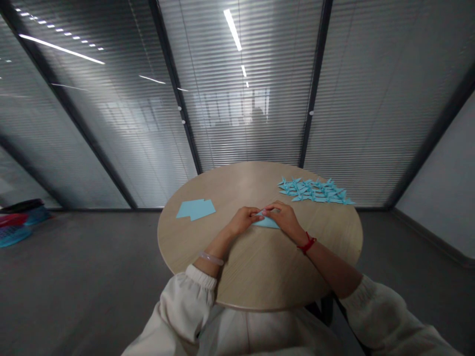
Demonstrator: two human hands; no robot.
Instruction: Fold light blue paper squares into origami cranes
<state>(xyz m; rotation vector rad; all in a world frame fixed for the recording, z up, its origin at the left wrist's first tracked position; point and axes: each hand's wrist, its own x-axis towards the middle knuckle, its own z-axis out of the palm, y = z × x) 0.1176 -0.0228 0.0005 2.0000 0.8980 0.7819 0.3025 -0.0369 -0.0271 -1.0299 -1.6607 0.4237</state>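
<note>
A folded sheet of light blue paper (267,223) lies on the round wooden table (252,267) in front of me. My left hand (245,219) pinches its upper left part. From the other side my right hand (285,217) has its thumb and fingers closed on the paper's top edge, close to my left fingertips. Part of the sheet is hidden under my right hand. Both hands rest low over the tabletop.
Blue paper sheets (196,208) lie overlapping at the table's left. Several folded blue paper cranes (313,190) sit in rows at the back right. Behind the table stands a glass wall with blinds (252,133). Plastic baskets (17,228) are on the floor far left.
</note>
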